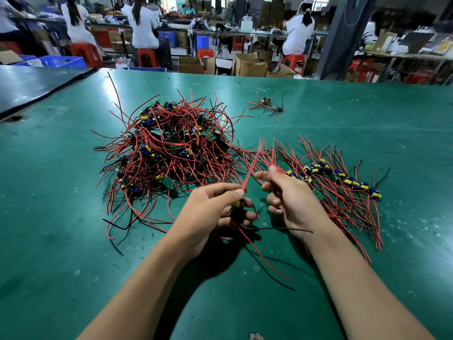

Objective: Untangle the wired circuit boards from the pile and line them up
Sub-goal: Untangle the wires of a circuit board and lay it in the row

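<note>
A big tangled pile [169, 146] of small circuit boards with red and black wires lies on the green table [73, 241], left of centre. To the right, a row of boards [343, 180] lies lined up, wires trailing toward me. My left hand [210, 212] grips one wired board [236, 207] by its body, thumb pinching its red wires, which rise toward the pile. Its other red and black wires hang down below the hand. My right hand [291, 195] hovers just right of it, fingers loosely curled, index finger extended, holding nothing that I can see.
Two stray wired boards [267, 104] lie apart at the back of the table. A dark mat [36, 84] covers the far left corner. Beyond the table's far edge, people sit on red stools at benches, with cardboard boxes and blue crates on the floor.
</note>
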The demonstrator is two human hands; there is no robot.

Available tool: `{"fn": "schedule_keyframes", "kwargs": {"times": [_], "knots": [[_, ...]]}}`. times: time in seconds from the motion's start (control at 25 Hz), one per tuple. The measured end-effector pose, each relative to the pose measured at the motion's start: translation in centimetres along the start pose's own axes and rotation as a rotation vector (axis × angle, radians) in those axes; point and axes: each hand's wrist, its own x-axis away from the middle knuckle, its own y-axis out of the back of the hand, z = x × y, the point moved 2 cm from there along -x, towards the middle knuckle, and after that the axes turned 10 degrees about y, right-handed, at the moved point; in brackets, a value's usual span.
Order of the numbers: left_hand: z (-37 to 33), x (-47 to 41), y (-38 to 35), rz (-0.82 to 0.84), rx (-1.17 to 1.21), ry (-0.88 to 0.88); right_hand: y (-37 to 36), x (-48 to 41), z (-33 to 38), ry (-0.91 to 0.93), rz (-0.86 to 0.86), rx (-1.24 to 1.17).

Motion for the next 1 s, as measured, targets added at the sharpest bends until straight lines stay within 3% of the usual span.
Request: {"fn": "schedule_keyframes", "kwargs": {"times": [0.16,0.28,0.44,0.72,0.88,1.0], "knots": [[-0.9,0.1,0.2,0.094,0.221,-0.028,-1.0,1.2,-0.4,0.016,0.324,0.067],[-1.5,0.2,0.5,0.042,0.224,-0.122,-1.9,2.4,-0.4,0.075,0.495,0.104],[-1.7,0.4,0.7,-0.069,0.173,-0.224,-2.5,3.0,-0.1,0.12,0.485,0.168],[-1.6,0.3,0.5,-0.036,0.205,-0.217,-3.1,2.4,0.5,0.173,0.263,0.03],[-1.6,0.1,0.8,0.053,0.268,-0.097,-2.6,2.2,1.4,0.101,0.263,-0.142],[-1.3,0.5,0.4,0.058,0.213,0.069,-2.3,2.5,1.8,0.066,0.358,-0.126]]}}
